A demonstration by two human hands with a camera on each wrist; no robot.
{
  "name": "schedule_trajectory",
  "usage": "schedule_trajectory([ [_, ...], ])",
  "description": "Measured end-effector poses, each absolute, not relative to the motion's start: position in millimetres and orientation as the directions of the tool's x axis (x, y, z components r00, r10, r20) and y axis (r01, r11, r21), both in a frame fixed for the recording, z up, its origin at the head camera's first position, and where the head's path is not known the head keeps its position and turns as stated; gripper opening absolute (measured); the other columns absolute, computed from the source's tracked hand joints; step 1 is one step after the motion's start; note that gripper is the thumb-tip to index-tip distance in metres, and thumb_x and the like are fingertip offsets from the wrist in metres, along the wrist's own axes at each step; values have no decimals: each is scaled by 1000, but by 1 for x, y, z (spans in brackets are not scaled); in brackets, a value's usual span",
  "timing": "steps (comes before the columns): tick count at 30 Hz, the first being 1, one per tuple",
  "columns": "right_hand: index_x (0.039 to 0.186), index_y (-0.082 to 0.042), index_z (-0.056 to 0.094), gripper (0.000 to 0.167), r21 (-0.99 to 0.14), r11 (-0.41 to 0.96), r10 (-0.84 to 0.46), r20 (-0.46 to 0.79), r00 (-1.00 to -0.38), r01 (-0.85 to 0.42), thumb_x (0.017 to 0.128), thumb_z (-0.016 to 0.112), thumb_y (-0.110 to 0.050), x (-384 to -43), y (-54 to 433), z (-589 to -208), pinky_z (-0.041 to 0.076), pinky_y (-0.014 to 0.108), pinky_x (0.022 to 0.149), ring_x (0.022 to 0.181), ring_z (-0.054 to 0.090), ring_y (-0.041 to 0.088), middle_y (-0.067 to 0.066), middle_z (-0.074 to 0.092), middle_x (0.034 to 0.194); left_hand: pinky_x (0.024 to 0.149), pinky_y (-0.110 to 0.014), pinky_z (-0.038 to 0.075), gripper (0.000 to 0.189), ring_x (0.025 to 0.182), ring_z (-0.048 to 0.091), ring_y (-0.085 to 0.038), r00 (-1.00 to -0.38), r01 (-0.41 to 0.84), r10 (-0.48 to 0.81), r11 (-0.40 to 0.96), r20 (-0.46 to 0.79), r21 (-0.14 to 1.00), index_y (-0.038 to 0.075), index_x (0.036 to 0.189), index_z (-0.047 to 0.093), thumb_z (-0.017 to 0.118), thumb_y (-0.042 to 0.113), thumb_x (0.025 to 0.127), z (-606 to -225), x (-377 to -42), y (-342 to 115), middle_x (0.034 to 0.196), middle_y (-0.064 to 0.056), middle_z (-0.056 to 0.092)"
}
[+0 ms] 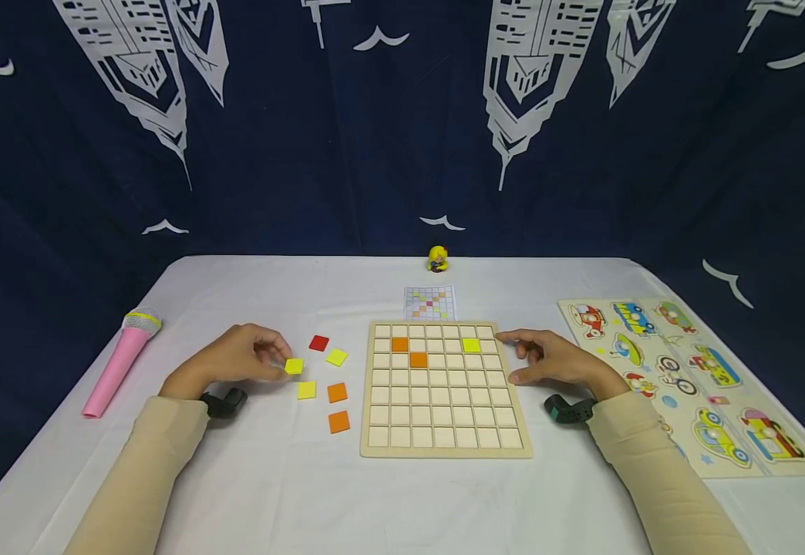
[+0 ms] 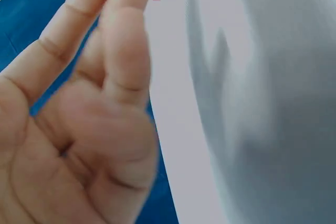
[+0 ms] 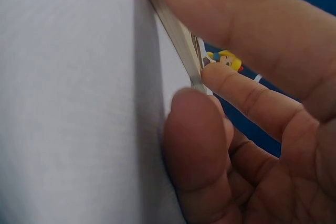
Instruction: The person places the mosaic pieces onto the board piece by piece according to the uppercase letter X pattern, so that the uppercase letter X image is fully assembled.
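Observation:
In the head view my left hand (image 1: pixel 244 356) pinches a yellow square tile (image 1: pixel 294 366) at its fingertips, left of the board. Around it lie a red tile (image 1: pixel 318 343), two more yellow tiles (image 1: pixel 336 358) and two orange tiles (image 1: pixel 337 392). The wooden grid board (image 1: pixel 447 454) carries two orange tiles (image 1: pixel 399 344) and one yellow tile (image 1: pixel 470 345) in its upper rows. My right hand (image 1: pixel 548 358) touches the board's right edge with thumb and index finger, the fingers loosely extended. In the left wrist view the pinched tile is hidden behind the fingers.
Behind the board lies a small printed pattern card (image 1: pixel 429 303), with a yellow-haired figurine (image 1: pixel 438 259) beyond it. A pink toy microphone (image 1: pixel 122 359) lies at the left. On the right is a vehicle picture puzzle board (image 1: pixel 687 385). A dark blue curtain (image 1: pixel 347 154) hangs behind the table.

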State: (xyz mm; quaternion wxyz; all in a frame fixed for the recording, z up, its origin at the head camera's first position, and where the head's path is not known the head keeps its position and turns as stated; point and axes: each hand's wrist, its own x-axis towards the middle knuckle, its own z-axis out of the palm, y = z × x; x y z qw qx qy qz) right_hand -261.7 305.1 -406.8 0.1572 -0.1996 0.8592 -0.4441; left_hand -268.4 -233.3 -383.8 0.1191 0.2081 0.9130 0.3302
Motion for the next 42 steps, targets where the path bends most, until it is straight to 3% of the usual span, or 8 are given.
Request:
schedule_trajectory([
  [16, 152, 15, 49, 76, -814, 541, -480, -93, -872, -211, 89, 87, -5, -261, 305, -407, 38, 27, 68, 75, 42, 16, 9, 50, 102, 68, -31, 48, 22, 74, 58, -18, -858, 446, 505, 637, 97, 629, 10, 99, 77, 85, 7, 79, -375, -262, -197, 92, 2, 76],
  [22, 151, 14, 50, 76, -822, 535, -472, -98, -876, -196, 88, 88, -4, -261, 304, -407, 37, 27, 69, 77, 42, 16, 9, 50, 102, 72, -32, 48, 22, 73, 58, -16, -838, 489, 526, 612, 141, 621, 11, 98, 77, 85, 7, 78, -373, -262, -184, 93, 3, 77],
  [31, 151, 17, 47, 77, -838, 506, -492, -83, -867, -206, 88, 88, -2, -262, 304, -408, 37, 27, 69, 77, 41, 16, 9, 49, 101, 69, -30, 48, 21, 70, 57, -14, -819, 523, 549, 598, 165, 608, 12, 98, 77, 86, 9, 79, -368, -262, -158, 88, 5, 74],
  [42, 151, 17, 48, 77, -841, 502, -489, -87, -868, -199, 88, 87, -2, -261, 304, -408, 37, 27, 68, 77, 42, 16, 9, 49, 102, 64, -28, 48, 22, 67, 57, -12, -772, 579, 609, 557, 181, 596, 12, 99, 77, 87, 10, 80, -363, -265, -122, 93, -1, 77],
])
